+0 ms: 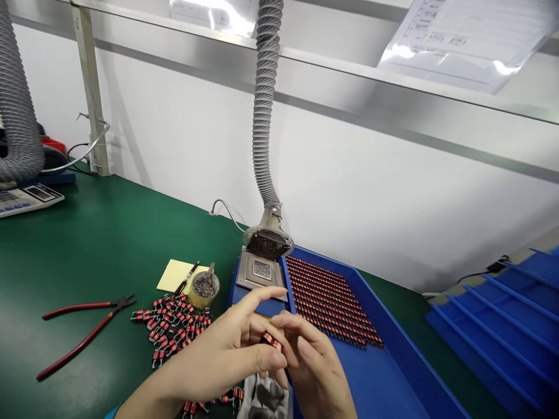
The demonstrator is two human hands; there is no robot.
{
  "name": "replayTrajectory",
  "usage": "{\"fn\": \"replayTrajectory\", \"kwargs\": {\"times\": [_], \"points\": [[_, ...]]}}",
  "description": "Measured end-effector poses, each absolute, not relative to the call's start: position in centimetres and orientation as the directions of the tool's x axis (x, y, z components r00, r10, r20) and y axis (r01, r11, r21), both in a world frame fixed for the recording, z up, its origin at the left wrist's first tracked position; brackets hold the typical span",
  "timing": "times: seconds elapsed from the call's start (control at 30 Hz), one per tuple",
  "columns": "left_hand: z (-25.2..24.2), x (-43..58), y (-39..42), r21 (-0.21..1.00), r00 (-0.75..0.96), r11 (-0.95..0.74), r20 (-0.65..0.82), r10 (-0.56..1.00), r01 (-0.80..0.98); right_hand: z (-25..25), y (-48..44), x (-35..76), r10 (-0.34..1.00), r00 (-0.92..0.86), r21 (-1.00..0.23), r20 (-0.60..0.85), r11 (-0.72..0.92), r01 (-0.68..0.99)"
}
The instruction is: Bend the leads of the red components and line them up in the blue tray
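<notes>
Spanning the scene, the green desk [87,244] carries a blue tray [384,372] of coil rows under the fume hose [265,116], pliers [82,331] left. Your left hand [227,355] and right hand [314,366] pinch one coil [271,340] between fingertips, above the tray's near end, close for inspection.

Legible text: none; the plastic-sleeved printed sheet [467,35] hanging at upper right carries lines of print too small and glare-washed to read, the second sleeved sheet [213,14] at top centre is blank with glare, and the scale [26,198] at far left perhaps shows a display, unreadable.
</notes>
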State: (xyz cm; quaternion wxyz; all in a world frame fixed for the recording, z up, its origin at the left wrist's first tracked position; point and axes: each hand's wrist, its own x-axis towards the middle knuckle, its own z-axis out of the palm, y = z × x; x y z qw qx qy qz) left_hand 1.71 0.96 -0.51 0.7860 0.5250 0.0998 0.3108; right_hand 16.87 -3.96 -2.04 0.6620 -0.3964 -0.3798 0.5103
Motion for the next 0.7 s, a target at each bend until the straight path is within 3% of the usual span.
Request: {"fn": "replayTrajectory", "kwargs": {"times": [0.17,0.3,0.4,0.53,0.7], "points": [[-0.4,1.7,0.7,0.936,0.815,0.251,0.063,0.576,-0.249,-2.4,-3.7,16.7,0.985,0.034,-0.903,0.170,0.169,-0.395],[-0.2,1.3,0.7,0.980,0.797,0.167,-0.013,0.604,-0.111,-1.7,-3.8,17.5,0.950,0.209,-0.833,0.230,0.304,-0.462],[0.0,1.2,0.7,0.978,0.780,0.152,0.019,0.625,-0.146,-1.4,-4.2,18.3,0.892,0.352,-0.857,0.284,0.401,-0.325],[0.0,1.2,0.5,0.953,0.751,0.174,0.076,0.656,-0.248,-1.7,-4.1,18.2,0.931,0.185,-0.938,0.314,0.334,-0.088],[-0.1,1.3,0.4,0.961,0.750,0.172,0.053,0.660,-0.218,-2.2,-3.6,17.0,0.943,0.124,-0.938,0.309,0.324,-0.123]]}}
